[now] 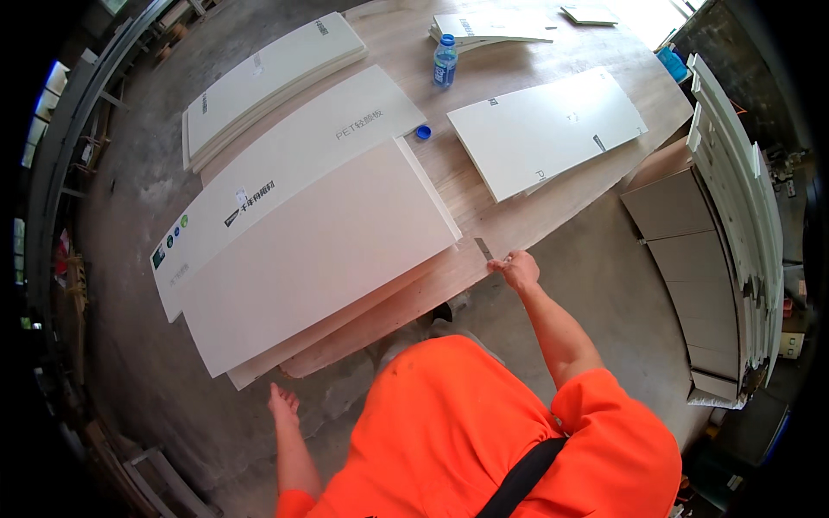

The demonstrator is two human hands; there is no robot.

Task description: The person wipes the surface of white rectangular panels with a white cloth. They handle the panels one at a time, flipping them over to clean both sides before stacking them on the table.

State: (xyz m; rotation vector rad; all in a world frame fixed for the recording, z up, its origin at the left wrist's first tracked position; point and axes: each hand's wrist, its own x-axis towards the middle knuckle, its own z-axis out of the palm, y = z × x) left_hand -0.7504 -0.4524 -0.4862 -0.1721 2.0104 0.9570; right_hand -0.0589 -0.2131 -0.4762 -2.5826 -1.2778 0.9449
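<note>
Grey blade-like strip point(483, 249) pinched in right hand point(518, 269); left hand point(283, 403) empty, half-open near pale panel point(319, 250). Careless swing could scratch panel; bumping overhang might shift it.

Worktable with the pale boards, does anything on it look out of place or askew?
Nothing looks spilled or plainly damaged. The plain front board isn't flush with the lower board, which pokes out along the near side. A bottle standing among boards on the worktable looks slightly out of place.
</note>
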